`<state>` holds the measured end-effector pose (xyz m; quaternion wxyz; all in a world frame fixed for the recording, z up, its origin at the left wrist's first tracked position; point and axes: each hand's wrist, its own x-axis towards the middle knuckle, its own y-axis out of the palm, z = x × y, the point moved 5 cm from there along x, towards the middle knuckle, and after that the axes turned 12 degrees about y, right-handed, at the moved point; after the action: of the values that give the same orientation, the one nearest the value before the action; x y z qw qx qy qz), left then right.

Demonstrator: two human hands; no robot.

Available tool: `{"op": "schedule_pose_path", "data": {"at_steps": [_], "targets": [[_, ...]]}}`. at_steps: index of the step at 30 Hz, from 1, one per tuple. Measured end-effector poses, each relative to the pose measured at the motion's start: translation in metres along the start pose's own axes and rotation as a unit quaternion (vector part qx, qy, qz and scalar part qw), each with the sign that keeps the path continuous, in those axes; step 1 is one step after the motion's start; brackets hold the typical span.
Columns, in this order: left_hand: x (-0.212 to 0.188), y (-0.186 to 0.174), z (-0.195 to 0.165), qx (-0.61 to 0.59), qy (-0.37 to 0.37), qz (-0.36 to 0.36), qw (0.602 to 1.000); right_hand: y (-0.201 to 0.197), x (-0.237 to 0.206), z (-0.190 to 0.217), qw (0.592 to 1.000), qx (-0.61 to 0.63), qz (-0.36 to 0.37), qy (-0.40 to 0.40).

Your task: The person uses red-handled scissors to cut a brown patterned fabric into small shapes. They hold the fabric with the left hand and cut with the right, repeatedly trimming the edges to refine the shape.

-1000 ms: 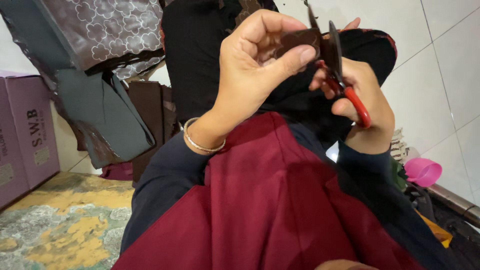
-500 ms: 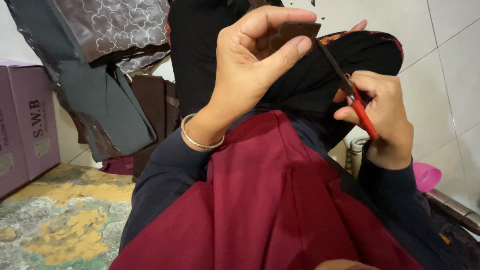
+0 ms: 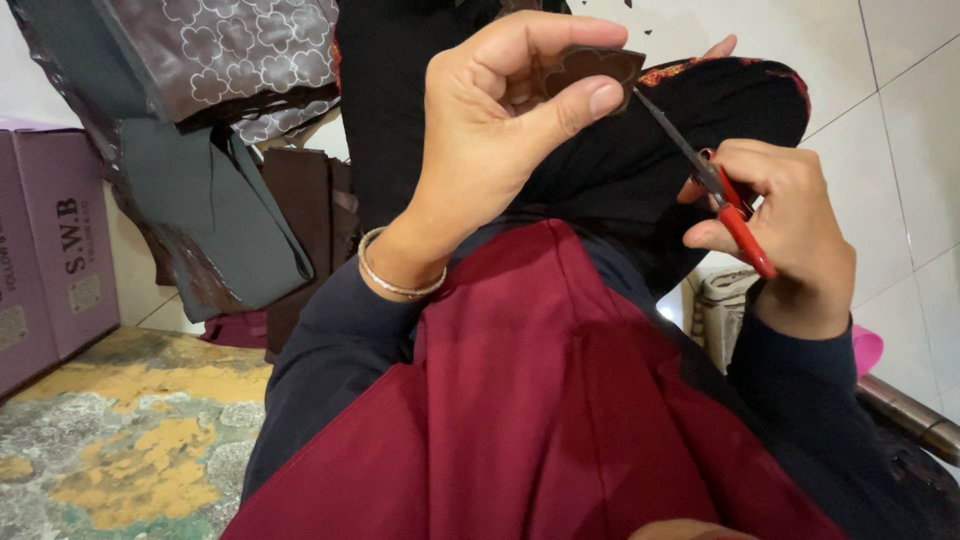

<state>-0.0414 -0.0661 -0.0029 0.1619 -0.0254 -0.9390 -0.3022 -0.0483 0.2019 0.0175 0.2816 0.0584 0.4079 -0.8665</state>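
Brown fabric, a small scalloped piece (image 3: pixel 590 68), sits pinched between the thumb and fingers of our left hand (image 3: pixel 500 120), raised in front of us near the top edge of the view, above the maroon cloth (image 3: pixel 540 400) draped over our lap. Our right hand (image 3: pixel 790 230) is curled tight around the red handles of a pair of scissors (image 3: pixel 715 185), and the thin dark blades slant up and left until their tips meet the right edge of the brown piece, just beside our left thumb. We cannot tell whether the blades are parted or closed, because they appear as one narrow line. A thin bangle (image 3: pixel 395 280) circles our left wrist, and dark sleeves cover both arms. Black cloth with an embroidered edge (image 3: pixel 720 110) lies behind the hands. To the left hang grey and patterned brown fabric pieces (image 3: pixel 215 120), and a purple box (image 3: pixel 55 250) stands at the far left edge on a worn, mottled floor (image 3: pixel 110 450). White wall tiles (image 3: pixel 900 110) fill the right side. In our judgement, trimming this well means keeping the piece taut in the pinch, cutting with only the blade tips in short snips, turning the fabric rather than the scissors to follow each curve, and holding the thumb clear of the blades.
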Motion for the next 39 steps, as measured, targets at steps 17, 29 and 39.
{"op": "schedule_pose_path", "data": {"at_steps": [17,29,39], "targets": [[0.0,0.0,0.0,-0.015,-0.004,0.011,1.0,-0.001,0.0,-0.005,1.0,-0.007,0.004,0.008],[0.0,0.002,0.001,-0.027,-0.013,0.014,0.999,-0.001,-0.004,-0.013,0.999,-0.021,-0.007,0.028],[0.0,0.004,0.009,-0.081,-0.061,-0.003,0.995,-0.001,-0.007,-0.018,0.998,-0.05,-0.037,-0.009]]}}
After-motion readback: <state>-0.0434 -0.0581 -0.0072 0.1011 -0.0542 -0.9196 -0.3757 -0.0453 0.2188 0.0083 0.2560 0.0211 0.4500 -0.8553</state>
